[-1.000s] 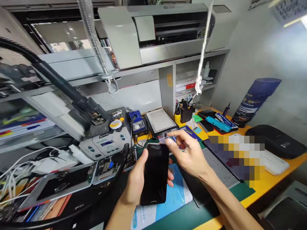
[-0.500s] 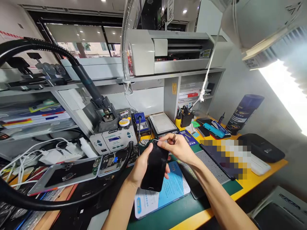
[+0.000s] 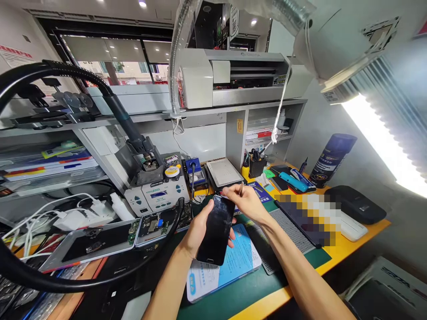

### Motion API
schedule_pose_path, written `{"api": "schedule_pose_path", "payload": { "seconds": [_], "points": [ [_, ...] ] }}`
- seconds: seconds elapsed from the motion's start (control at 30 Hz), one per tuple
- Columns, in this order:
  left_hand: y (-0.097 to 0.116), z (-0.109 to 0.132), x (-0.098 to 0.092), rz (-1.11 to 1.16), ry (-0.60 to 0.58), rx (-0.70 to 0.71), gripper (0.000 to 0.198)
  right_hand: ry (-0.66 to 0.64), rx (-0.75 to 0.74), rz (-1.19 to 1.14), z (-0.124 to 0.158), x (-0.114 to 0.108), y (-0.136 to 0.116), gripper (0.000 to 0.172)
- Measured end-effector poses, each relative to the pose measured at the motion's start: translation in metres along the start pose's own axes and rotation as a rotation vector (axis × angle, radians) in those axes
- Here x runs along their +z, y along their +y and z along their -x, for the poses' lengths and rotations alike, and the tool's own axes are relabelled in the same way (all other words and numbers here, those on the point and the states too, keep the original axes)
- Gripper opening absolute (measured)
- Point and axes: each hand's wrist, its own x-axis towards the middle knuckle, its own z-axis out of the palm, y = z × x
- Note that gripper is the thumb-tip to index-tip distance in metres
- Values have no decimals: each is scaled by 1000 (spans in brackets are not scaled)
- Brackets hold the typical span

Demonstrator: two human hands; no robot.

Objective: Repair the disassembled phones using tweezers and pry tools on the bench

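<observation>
Phone: the black phone (image 3: 216, 235) is held tilted, screen up, above the front edge of the desk (image 3: 267, 304), over a blue-and-white packet (image 3: 242, 253).
Left hand: the left hand (image 3: 195, 229) grips the phone, thumb along its left side, fingertips showing past its right.
Right hand: the right hand (image 3: 247, 202) has thumb and forefinger together at the phone's top right corner; cannot tell what they pinch.
Right back corner: spray can (image 3: 333, 160).
Right edge: black case (image 3: 355, 204).
</observation>
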Motion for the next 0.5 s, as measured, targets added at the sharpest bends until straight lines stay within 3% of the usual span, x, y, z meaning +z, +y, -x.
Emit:
{"api": "schedule_pose_path", "payload": {
  "seconds": [0.37,0.5],
  "points": [
    [-2,-2,0,-101,-20,-110,74,-24,-66,135,-4,-2,11,40],
    [1,0,-1,-62,-4,-80,69,127,-83,165,-9,-5,16,45]
  ]
}}
